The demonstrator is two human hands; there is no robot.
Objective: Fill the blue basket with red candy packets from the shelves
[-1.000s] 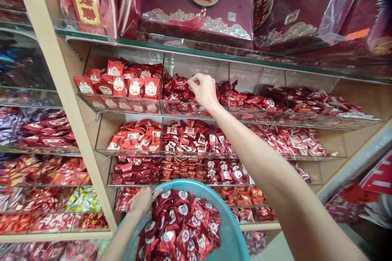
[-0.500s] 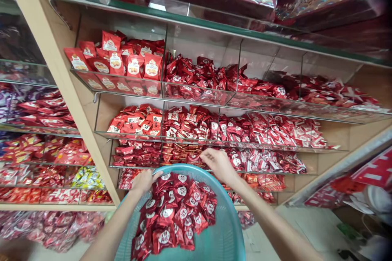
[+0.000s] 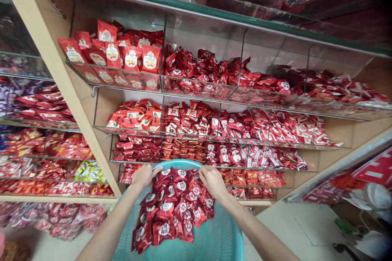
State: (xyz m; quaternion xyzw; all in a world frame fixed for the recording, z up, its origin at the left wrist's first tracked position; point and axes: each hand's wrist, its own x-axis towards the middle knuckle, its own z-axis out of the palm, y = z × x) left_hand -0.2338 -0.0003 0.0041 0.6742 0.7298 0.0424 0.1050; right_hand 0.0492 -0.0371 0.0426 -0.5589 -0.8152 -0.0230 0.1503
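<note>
Your left grip [image 3: 143, 177] was closed over the far-left rim of the turquoise plastic basket [image 3: 179, 163], where the red candy packets [image 3: 167, 210] lay heaped toward the left. Your right grip [image 3: 214, 182] had its fingers curled at the heap's far-right edge; I could not tell whether they pinched a packet. With the load off-centre, the basket could have tipped, or a loosely pinched packet could have slipped over the rim
</note>
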